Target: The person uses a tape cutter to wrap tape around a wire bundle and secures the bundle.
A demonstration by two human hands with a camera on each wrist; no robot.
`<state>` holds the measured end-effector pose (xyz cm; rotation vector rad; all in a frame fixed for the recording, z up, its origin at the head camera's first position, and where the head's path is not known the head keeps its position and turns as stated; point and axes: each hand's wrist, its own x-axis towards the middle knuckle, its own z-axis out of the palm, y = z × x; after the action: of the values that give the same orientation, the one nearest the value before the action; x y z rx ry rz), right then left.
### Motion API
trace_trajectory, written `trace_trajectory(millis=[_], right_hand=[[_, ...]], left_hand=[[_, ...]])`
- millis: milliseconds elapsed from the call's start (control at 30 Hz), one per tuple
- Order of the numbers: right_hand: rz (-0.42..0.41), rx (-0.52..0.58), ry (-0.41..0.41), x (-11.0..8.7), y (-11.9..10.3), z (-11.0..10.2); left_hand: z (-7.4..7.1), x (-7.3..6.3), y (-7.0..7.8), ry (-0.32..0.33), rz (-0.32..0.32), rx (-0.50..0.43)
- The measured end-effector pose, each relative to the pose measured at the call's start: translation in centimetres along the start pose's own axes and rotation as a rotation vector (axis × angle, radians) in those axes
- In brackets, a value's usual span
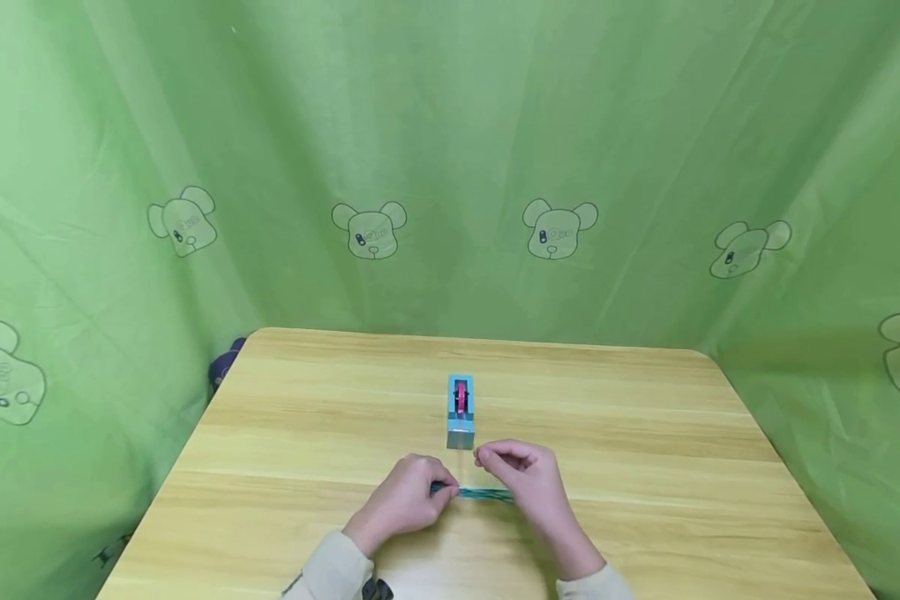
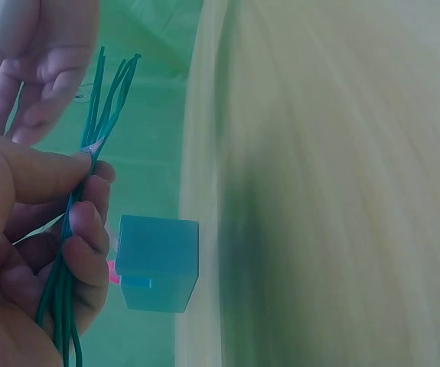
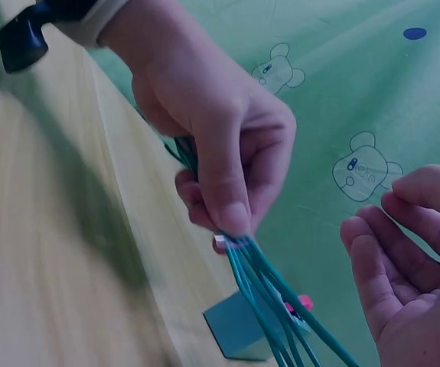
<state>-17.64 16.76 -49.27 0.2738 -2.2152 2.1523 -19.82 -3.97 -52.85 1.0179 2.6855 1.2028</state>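
My left hand (image 1: 412,493) pinches a bundle of thin green wires (image 1: 486,494) between thumb and fingers, above the table. In the left wrist view the wires (image 2: 116,99) run through the curled fingers, their loose ends fanning out past the thumb. A bit of clear tape (image 3: 236,241) lies on the bundle right at the left thumb tip. A faint clear strip runs from the blue tape dispenser (image 1: 461,438) toward that spot. To the right, my right hand (image 1: 531,482) hovers beside the strip, fingers loosely bent, with nothing visible between them in the right wrist view.
The dispenser, with a pink-cored tape roll (image 1: 461,397), stands just beyond my hands on the wooden table (image 1: 307,400). Green curtains (image 1: 450,125) with bear-head prints surround the table on the far side and both flanks. A dark purple object (image 1: 223,367) shows behind the left table edge.
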Motion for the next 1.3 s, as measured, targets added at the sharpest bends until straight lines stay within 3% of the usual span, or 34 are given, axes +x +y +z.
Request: trace_trajectory(millis=[333,767,1067,1300], right_hand=[[0.016,-0.062,-0.048,1.5,1.1,-0.5],[0.083,-0.125,-0.110,1.4,2.0,-0.5],[0.108,-0.226,-0.185,0.8,2.4,-0.6],[0.110,-0.217,-0.250,0.6,2.5,-0.6]], left_hand=[[-0.2,0.1,0.2,0.010,0.021,0.016],[-0.2,0.1,0.1,0.027,0.040,0.021],[-0.4,0.0,0.4,0.024,0.031,0.020],[-0.3,0.1,0.4,0.034,0.031,0.033]])
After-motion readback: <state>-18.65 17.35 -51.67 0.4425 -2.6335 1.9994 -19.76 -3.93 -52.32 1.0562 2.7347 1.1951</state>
